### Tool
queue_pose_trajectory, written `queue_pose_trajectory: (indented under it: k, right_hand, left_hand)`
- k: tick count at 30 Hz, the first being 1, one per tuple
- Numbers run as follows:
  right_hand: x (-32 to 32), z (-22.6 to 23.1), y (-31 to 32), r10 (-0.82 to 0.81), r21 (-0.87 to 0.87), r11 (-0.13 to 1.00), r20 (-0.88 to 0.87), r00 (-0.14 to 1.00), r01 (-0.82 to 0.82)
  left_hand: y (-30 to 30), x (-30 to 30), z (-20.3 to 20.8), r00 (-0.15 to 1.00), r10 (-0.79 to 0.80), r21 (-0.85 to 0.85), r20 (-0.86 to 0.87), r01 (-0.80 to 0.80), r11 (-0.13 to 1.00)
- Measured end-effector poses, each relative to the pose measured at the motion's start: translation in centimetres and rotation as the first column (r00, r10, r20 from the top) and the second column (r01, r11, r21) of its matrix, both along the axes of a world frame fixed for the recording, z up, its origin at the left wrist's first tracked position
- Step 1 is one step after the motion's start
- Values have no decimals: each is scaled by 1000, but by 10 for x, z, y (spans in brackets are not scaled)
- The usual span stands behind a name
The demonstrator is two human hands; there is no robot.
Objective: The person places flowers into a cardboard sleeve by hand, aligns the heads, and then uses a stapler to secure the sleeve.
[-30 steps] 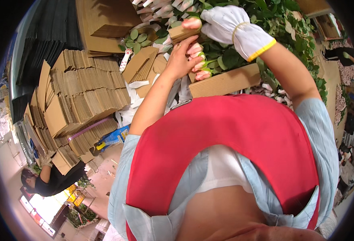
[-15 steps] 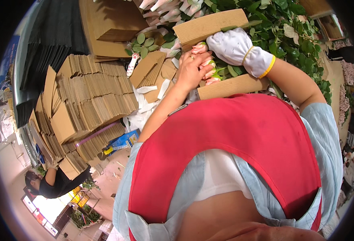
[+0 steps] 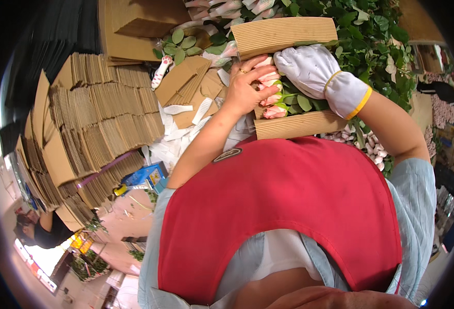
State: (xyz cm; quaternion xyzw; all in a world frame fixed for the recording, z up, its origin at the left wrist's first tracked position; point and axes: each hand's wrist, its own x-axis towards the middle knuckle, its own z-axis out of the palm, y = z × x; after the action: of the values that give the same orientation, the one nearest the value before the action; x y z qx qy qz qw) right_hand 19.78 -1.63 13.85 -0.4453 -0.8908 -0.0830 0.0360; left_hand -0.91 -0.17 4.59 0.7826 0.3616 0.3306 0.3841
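Pale pink roses [image 3: 275, 111] lie in a row, heads to the left and green leaves to the right, between two raised flaps of ribbed cardboard [image 3: 283, 37]. My bare left hand [image 3: 245, 88] rests on the rose heads from the left, its fingers spread and touching the petals. My right hand [image 3: 308, 71], in a white glove with a yellow cuff edge, lies over the stems and leaves just right of the heads. Its fingers are curled downward, with the tips hidden beneath. The near cardboard flap [image 3: 299, 125] stands close to my red apron [image 3: 283, 185].
Tall stacks of folded cardboard [image 3: 103, 110] fill the left. White mesh sleeves [image 3: 203, 109] and a paw-patterned handle [image 3: 161, 72] lie nearer. A blue tape dispenser [image 3: 147, 177] sits below. Leafy stems [image 3: 376, 62] heap at the far right. Another person [image 3: 46, 232] is at lower left.
The whole view has shifted slightly, and the rose heads show more plainly. My left fingers look wider apart over the heads. Both hands stay between the cardboard flaps.
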Motion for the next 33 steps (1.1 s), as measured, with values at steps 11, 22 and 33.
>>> queue_pose_trajectory:
  k: [11, 22, 33]
  right_hand:
    - [-17, 16, -23, -151, -390, 916, -122, 981, 92]
    - [-16, 33, -12, -132, -494, 863, -9, 991, 111]
    - [-17, 27, -14, 52, -642, 766, 108, 993, 30]
  left_hand:
    - [-30, -44, -5, 874, 399, -368, 278, -287, 884]
    - [-35, -14, 21, 999, 19, -115, -45, -24, 993]
    - [-41, -6, 18, 964, 145, -68, -225, -164, 984]
